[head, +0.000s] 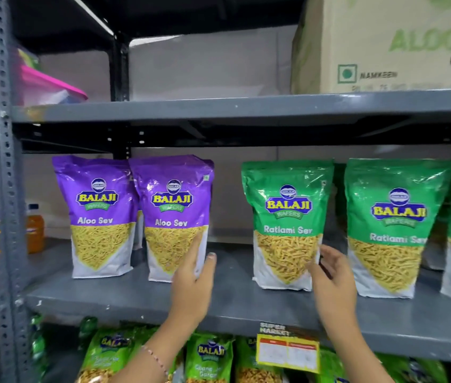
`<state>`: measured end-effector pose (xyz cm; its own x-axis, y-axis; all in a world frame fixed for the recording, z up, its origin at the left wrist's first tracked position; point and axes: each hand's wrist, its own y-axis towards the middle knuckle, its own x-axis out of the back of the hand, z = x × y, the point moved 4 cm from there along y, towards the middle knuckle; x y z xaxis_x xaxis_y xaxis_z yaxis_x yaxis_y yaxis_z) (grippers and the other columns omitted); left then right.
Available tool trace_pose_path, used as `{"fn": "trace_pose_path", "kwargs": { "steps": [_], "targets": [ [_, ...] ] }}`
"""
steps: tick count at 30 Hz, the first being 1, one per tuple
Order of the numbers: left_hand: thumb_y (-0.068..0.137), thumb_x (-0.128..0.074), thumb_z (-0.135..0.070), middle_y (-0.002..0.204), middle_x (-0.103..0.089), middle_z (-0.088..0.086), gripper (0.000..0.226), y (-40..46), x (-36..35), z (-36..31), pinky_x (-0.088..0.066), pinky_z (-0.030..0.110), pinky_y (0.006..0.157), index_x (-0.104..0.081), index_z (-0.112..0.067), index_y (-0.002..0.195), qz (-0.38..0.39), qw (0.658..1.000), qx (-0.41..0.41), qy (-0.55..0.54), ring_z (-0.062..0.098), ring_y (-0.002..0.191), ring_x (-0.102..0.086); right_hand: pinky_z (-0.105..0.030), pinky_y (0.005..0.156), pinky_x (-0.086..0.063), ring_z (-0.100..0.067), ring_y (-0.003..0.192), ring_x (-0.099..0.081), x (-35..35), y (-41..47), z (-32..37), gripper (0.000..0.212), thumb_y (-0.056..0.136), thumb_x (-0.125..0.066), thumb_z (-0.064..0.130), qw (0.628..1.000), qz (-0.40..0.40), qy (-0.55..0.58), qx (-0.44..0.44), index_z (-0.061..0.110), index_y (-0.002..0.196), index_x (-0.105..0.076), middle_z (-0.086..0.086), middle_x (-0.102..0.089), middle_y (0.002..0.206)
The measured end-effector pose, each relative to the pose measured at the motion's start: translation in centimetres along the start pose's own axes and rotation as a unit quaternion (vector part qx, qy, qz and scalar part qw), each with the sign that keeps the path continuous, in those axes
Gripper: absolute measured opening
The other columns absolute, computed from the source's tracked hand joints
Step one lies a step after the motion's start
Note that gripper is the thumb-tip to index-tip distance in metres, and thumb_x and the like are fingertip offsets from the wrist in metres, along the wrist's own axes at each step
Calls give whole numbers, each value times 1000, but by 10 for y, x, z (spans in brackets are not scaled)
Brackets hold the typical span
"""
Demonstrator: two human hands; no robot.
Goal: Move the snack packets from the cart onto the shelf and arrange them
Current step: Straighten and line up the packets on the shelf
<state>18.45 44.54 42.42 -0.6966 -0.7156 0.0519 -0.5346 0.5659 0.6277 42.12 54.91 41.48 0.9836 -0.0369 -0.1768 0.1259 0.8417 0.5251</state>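
Two purple Aloo Sev packets stand upright on the grey middle shelf (246, 305), the left one (97, 217) apart from my hands. My left hand (191, 283) grips the lower right corner of the second purple Aloo Sev packet (171, 211), fingers on its front and thumb at its side. A green Ratlami Sev packet (288, 225) stands to the right, and my right hand (332, 277) holds its lower right edge, thumb on the front. More green Ratlami Sev packets (393, 225) stand further right. The cart is out of view.
A cardboard carton (384, 42) and a pink-lidded container (47, 84) sit on the upper shelf. Green snack packets (207, 357) fill the shelf below, behind a yellow price tag (288, 352). Orange bottles (35, 228) stand left of the slotted upright (3, 189). A gap separates the purple and green packets.
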Motion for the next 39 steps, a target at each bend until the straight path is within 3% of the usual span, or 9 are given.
{"fn": "trace_pose_path", "kwargs": {
  "steps": [7, 10, 13, 16, 19, 22, 28, 33, 39],
  "targets": [
    [90, -59, -26, 153, -40, 5, 63, -7, -100, -11, -34, 23, 101, -37, -11, 147, 138, 959, 220, -111, 17, 137, -43, -36, 104, -37, -23, 134, -44, 11, 21, -22, 79, 87, -66, 15, 979, 143, -82, -117, 21, 152, -22, -9, -39, 152],
    [92, -56, -22, 127, -65, 0, 29, -9, -110, -9, -46, 16, 84, -61, -21, 121, 151, 964, 200, -92, 5, 105, -61, -39, 107, -36, -25, 140, -39, 9, 19, -25, 81, 85, -68, 20, 973, 170, -106, -111, 25, 152, -22, -7, -38, 154],
    [92, -56, -26, 123, -65, -6, 29, -10, -111, -9, -45, 23, 87, -61, -24, 121, 145, 965, 198, -87, 11, 113, -60, -38, 108, -34, -25, 144, -33, 11, 20, -26, 80, 85, -68, 19, 973, 180, -86, -113, 25, 152, -24, -6, -33, 157],
    [86, -59, -41, 148, -46, -4, 66, -13, -106, -7, -36, 39, 111, -39, -20, 145, 124, 967, 214, -56, 19, 136, -45, -31, 105, -36, -21, 140, -41, 26, 21, -15, 62, 88, -65, 12, 992, 103, -39, -64, 22, 143, -40, -4, -43, 152],
    [88, -60, -35, 152, -42, -3, 67, -18, -106, -10, -33, 41, 114, -33, -25, 148, 67, 978, 186, -61, 18, 140, -39, -36, 104, -44, -20, 122, -55, 71, 23, 8, 40, 87, -64, 4, 997, -73, -17, 34, 20, 123, -55, -2, -60, 129],
    [88, -60, -33, 147, -45, -8, 66, -20, -117, -12, -34, 35, 113, -32, -27, 148, 41, 985, 151, -76, 14, 136, -43, -53, 108, -39, -32, 127, -49, 112, 37, 20, 65, 74, -80, 17, 972, -179, -131, 80, 16, 131, -48, -11, -54, 133],
    [90, -55, -23, 128, -57, -19, 54, -21, -138, -17, -38, 27, 96, -38, -32, 141, 55, 987, 128, -81, 9, 121, -55, -64, 112, -26, -35, 149, -18, 116, 54, 8, 149, 46, -92, 47, 944, -90, -311, -59, 31, 152, 11, -18, -13, 161],
    [95, -54, -24, 129, -39, -20, 63, -26, -143, -24, -29, 24, 97, -23, -23, 150, 44, 990, 114, -66, 4, 117, -40, -62, 104, -38, -42, 123, -52, 117, 57, 0, 152, 47, -88, 46, 926, -78, -363, -73, 39, 146, 26, -23, -39, 144],
    [91, -56, -37, 152, -38, -6, 70, -24, -139, -18, -32, 43, 114, -21, -26, 151, 47, 990, 128, -30, 21, 139, -39, -59, 102, -41, -44, 113, -57, 123, 60, -5, 150, 49, -87, 47, 922, -89, -372, -60, 34, 148, 24, -24, -44, 135]
  ]
}}
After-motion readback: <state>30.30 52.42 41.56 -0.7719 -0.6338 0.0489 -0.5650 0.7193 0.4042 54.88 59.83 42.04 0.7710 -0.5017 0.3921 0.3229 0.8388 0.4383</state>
